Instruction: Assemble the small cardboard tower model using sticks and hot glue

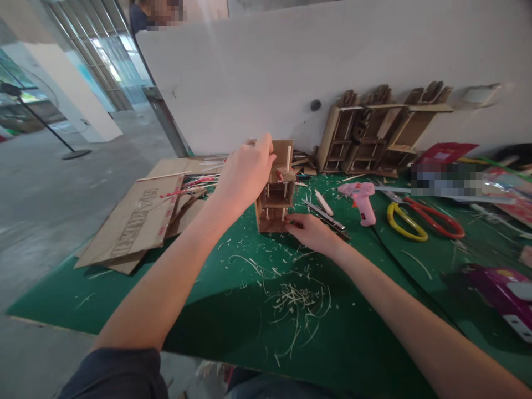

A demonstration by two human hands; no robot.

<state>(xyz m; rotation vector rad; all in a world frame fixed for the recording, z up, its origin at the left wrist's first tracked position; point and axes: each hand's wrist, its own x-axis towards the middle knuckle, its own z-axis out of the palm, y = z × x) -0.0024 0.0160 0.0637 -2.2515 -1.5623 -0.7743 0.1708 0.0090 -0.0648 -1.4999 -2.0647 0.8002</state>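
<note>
A small cardboard model house (277, 194) stands upright on the green mat (233, 310), with thin wooden sticks on its front. My left hand (246, 172) is closed over the model's upper left side, fingers curled on its top edge. My right hand (311, 230) lies low at the model's base on the right, fingers pressed against the bottom corner; what the fingertips pinch, if anything, is hidden. White shavings (291, 299) lie scattered on the mat in front of the model.
A pink glue gun (361, 199), a craft knife (326, 216), a white stick (323, 202) and scissors (424, 219) lie right of the model. Larger cardboard models (374, 133) lean on the white wall. Flat cardboard sheets (137, 219) lie left. A person stands behind the wall.
</note>
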